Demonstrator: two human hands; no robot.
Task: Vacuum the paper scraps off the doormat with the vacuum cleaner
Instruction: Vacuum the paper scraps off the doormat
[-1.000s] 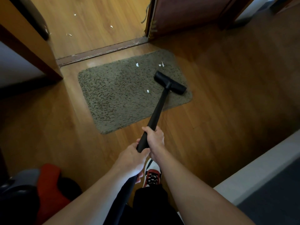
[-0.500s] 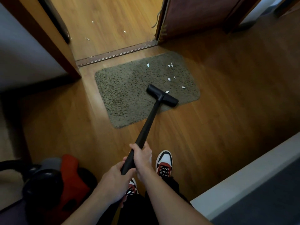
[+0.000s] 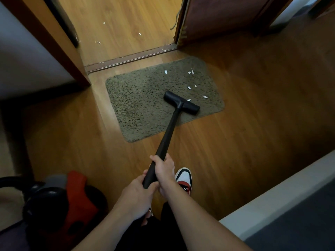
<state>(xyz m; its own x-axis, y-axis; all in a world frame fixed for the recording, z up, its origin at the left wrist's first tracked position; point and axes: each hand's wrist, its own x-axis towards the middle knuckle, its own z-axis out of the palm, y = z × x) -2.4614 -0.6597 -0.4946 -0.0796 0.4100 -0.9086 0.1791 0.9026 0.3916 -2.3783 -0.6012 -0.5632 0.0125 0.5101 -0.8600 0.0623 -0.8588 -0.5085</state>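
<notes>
A grey-brown shaggy doormat lies on the wooden floor before a doorway. Several white paper scraps are scattered over its far right part. The black vacuum head rests on the mat's near right area, with one scrap touching its far edge. The black wand runs back to me. My right hand grips the wand higher up; my left hand grips it just below.
The red and black vacuum body stands at my lower left. A metal threshold strip crosses the doorway, with more scraps on the floor beyond. An open door stands far right. A pale ledge runs at the right. My sneaker is beneath my hands.
The vacuum head has been drawn back toward the mat's near edge, uncovering several scraps beyond it. The view shifted, bringing the vacuum body further into sight.
</notes>
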